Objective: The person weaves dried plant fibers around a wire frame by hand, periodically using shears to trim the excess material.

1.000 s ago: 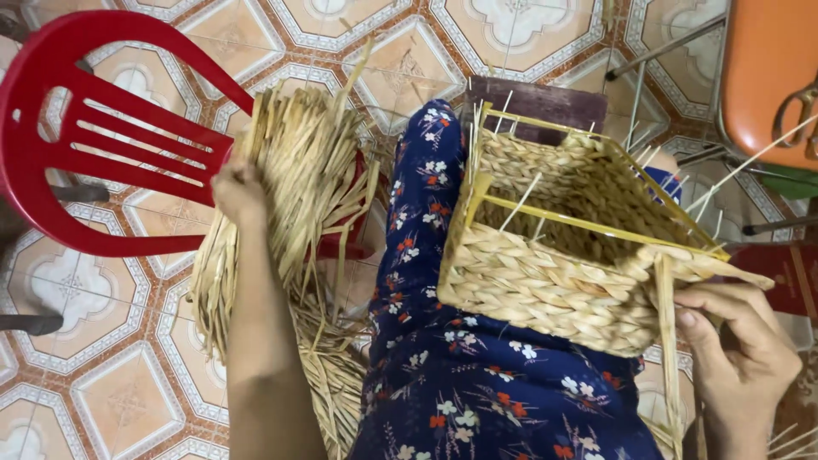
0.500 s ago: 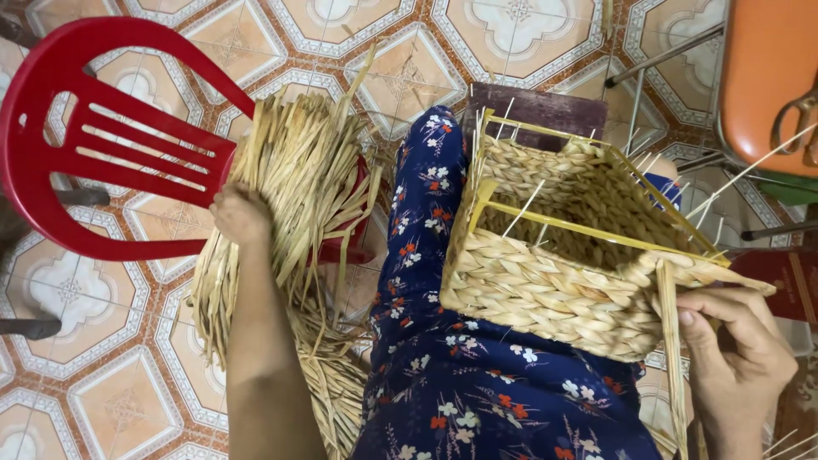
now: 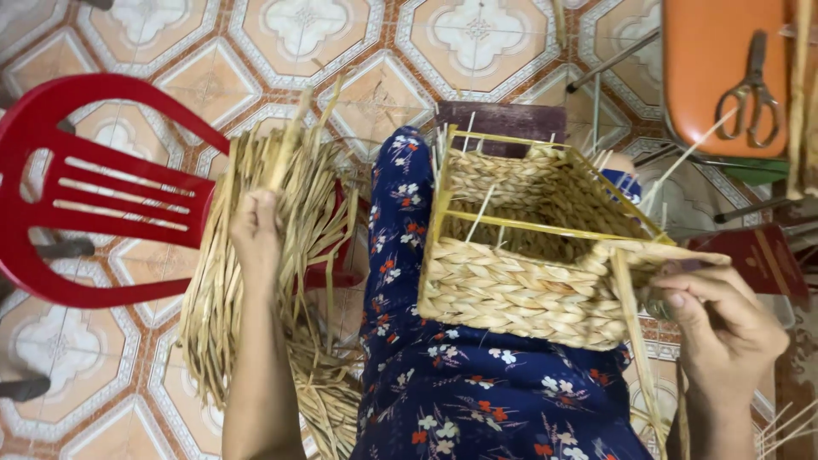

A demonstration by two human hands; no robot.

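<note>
Basket (image 3: pixel 528 281) on your lap, light, stiff | left hand (image 3: pixel 254 230) left of basket, fingers closed on soft straw bundle (image 3: pixel 256 281) | right hand (image 3: pixel 724 328) pinches basket's right corner strand; grip low.

Under the left hand (image 3: pixel 256 228) lay dry, rough, matt straw strands (image 3: pixel 256 281) beside a glossy red plastic chair (image 3: pixel 94 183), while the right hand (image 3: pixel 724 328) touched a coarse braided-fibre basket (image 3: pixel 511 285) resting on soft floral cloth (image 3: pixel 477 400), above smooth glazed floor tiles (image 3: pixel 298 34).
</note>
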